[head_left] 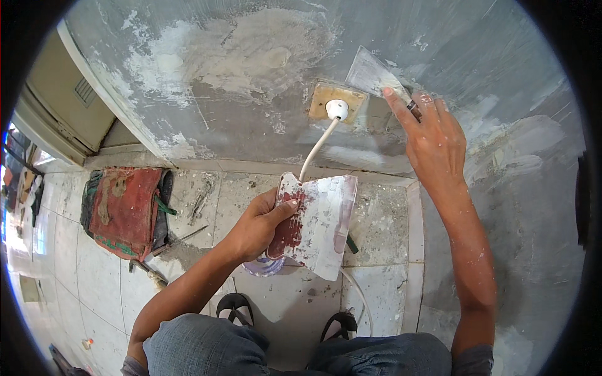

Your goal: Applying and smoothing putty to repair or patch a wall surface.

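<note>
My right hand (436, 135) grips a putty knife (375, 74) by its handle, index finger stretched along the blade. The wide blade lies against the grey wall, just above and right of a wall socket (321, 100) with a yellowed plate. A white plug (337, 109) sits in that socket, and its cable (318, 147) runs down behind the board. In my left hand (258, 225) is a flat reddish-brown board (320, 216) smeared with white putty, my thumb on top of it. Most of the fingers are hidden beneath the board.
Pale patches of filler (251, 53) cover the wall. On the tiled floor to the left lie a worn red bag (122, 210) and a hammer (148, 272). A clear purplish container (263, 267) stands under the board. The white cable (359, 291) continues near my right foot. A doorway (75, 88) opens far left.
</note>
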`<state>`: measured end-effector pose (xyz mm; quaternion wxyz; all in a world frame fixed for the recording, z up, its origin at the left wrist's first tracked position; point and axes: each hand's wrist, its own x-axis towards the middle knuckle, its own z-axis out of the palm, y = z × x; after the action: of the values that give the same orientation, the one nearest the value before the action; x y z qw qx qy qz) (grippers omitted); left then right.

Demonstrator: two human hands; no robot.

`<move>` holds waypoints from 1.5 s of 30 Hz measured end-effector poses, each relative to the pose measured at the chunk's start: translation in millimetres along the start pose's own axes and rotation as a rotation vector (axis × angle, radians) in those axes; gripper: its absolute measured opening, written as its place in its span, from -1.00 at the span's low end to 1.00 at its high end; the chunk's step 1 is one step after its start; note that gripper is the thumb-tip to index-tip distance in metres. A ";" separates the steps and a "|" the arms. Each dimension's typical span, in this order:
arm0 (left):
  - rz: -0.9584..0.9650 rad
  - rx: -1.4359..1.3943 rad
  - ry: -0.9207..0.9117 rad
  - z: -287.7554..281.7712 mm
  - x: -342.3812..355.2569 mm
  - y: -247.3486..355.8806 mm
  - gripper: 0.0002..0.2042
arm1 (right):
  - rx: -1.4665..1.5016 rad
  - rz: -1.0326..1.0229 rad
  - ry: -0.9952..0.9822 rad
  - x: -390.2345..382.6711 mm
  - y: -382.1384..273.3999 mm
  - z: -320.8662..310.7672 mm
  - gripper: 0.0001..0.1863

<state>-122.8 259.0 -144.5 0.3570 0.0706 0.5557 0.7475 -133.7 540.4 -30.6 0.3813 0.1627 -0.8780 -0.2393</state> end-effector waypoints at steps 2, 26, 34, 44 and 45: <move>0.019 0.027 0.021 0.5 -0.4 -0.2 -0.83 | 0.004 0.007 -0.014 -5.0 3.9 0.3 -0.33; -0.043 0.030 -0.006 5.2 5.2 -11.2 -0.78 | 0.055 0.237 0.052 -103.5 43.8 44.4 -0.29; -0.045 -0.037 0.028 13.4 5.0 -13.9 -0.79 | 0.458 0.688 0.193 -147.8 -34.1 78.2 -0.44; -0.089 -0.050 -0.006 10.4 7.5 -17.8 -0.80 | 0.697 0.760 0.365 -90.3 -65.5 84.3 -0.40; -0.086 -0.050 -0.016 9.5 8.5 -18.8 -0.80 | 0.700 0.762 0.364 -91.1 -67.3 85.3 -0.40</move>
<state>-115.7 274.0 -160.0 0.3947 0.0437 0.5365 0.7447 -130.7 552.2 -171.8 0.5099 -0.0107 -0.8218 0.2541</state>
